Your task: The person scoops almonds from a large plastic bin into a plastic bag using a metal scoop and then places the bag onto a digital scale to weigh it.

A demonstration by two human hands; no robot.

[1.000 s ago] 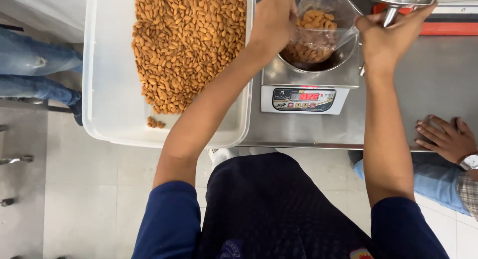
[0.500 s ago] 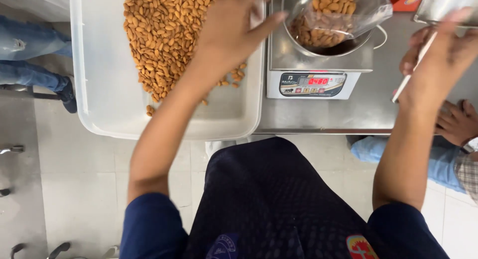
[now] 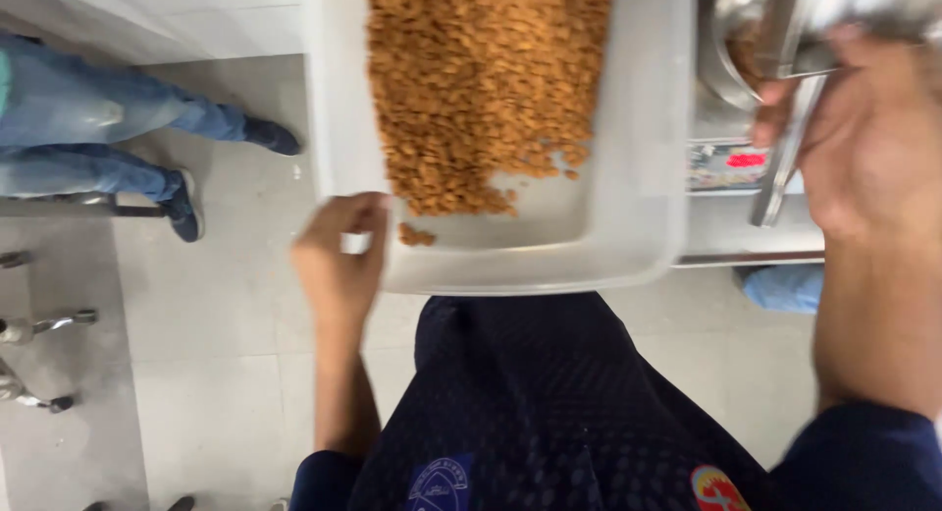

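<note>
Left hand (image 3: 339, 256) at the near left corner of the tray (image 3: 638, 236), fingers curled, thumb and fingertips pinching the rim. Open tiled floor (image 3: 196, 374) lies left of and below it. The tray is white plastic with smooth rounded corners; its far end is cut off at the top edge. Almonds (image 3: 481, 89) are heaped brown in the far part, and a few loose ones lie near the front wall.

Right hand (image 3: 868, 138), blurred, fingers closed on a metal scoop (image 3: 785, 148) by its handle; the scoop's bowl is cut off. Beyond it, a scale (image 3: 726, 167) with a red readout carries a steel bowl (image 3: 731, 50), contents hard to make out. Another person's jeans (image 3: 88, 128) far left.
</note>
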